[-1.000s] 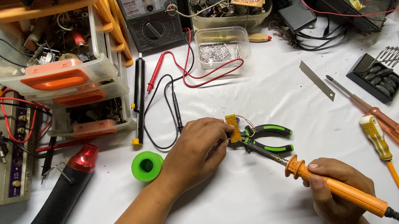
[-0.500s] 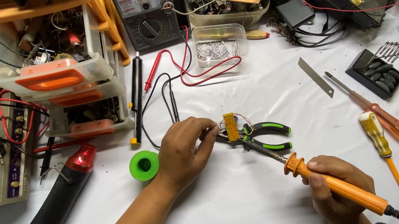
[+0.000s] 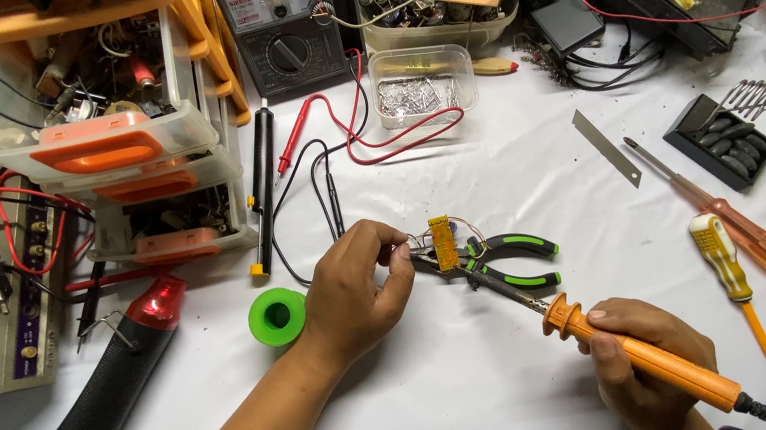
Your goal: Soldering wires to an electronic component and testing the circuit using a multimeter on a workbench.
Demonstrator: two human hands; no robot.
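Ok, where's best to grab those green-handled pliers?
Take the pliers by the two green-and-black handles, coming from the right. The handles point right and lie bare on the table, while the jaws on the left hold a small board beside the left hand.

orange soldering iron [image 3: 649, 359], green-and-black pliers [image 3: 508, 263], yellow circuit board [image 3: 443, 242], green solder spool [image 3: 278, 316], white table [image 3: 490, 391].

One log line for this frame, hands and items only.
left hand: pinching wire at small board | right hand: holding soldering iron | pliers: on table
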